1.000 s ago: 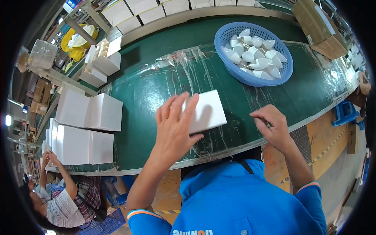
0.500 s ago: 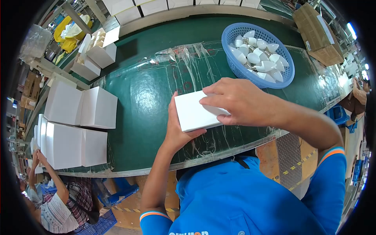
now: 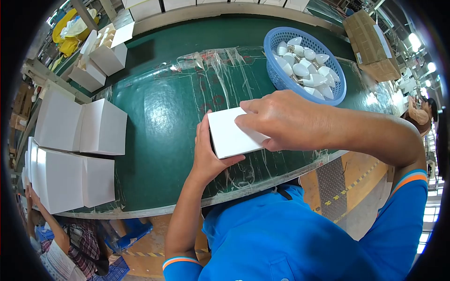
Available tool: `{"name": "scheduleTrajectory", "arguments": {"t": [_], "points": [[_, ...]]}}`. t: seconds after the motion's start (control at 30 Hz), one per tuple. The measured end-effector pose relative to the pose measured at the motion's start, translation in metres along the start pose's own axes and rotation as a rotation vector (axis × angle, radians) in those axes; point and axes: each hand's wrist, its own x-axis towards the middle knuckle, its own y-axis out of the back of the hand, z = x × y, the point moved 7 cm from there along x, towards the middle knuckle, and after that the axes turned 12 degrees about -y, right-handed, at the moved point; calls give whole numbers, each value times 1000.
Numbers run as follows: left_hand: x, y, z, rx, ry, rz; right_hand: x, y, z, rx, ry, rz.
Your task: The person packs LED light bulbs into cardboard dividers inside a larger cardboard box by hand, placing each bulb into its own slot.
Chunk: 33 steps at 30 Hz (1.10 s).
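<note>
A white cardboard box (image 3: 234,133) is held above the green work surface in front of me. My left hand (image 3: 208,147) wraps round its left side and near edge, the thumb along the bottom front. From the right, my right hand (image 3: 286,122) lies over the box with bent fingers touching its top and right part. That hand hides the box's right end, and what is inside the box does not show. Behind the right hand stands a blue plastic basket (image 3: 343,77) of white light bulbs (image 3: 307,68).
White boxes (image 3: 104,126) stand on the left, and smaller open cartons (image 3: 108,55) sit behind them. A brown carton (image 3: 370,44) is at the back right. Clear tape strips mark the green table (image 3: 164,117). Another person's arm (image 3: 49,215) reaches in at lower left.
The view has shifted slightly, so the surroundings sit further left. My right fingers have curled more on the box top and the right elbow has moved outward. The left hand keeps its hold.
</note>
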Motion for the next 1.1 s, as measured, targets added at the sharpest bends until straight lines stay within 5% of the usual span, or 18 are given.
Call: {"name": "scheduleTrajectory", "arguments": {"t": [0.37,0.63,0.73,0.8,0.93,1.0,1.07,1.1], "points": [[-3,-2,-6,-47,-35,14,0,-13,-7,-7,-143,-99],[-10,-4,-18,-17,41,-10,-3,-16,-11,-35,-151,45],[-8,-10,-14,-342,178,-3,2,-15,-9,30,-107,-8],[-8,-6,-8,-243,121,9,2,-9,-13,46,-105,107],[-2,-6,-3,-319,132,83,3,-17,-16,-86,-63,39],[-5,-2,-7,-96,53,56,5,-14,-13,-80,-121,-56],[-16,-7,-27,-161,181,5,11,-9,-9,-79,-115,-53],[-13,-6,-18,-107,27,12,19,1,-4,-25,-90,-24]]}}
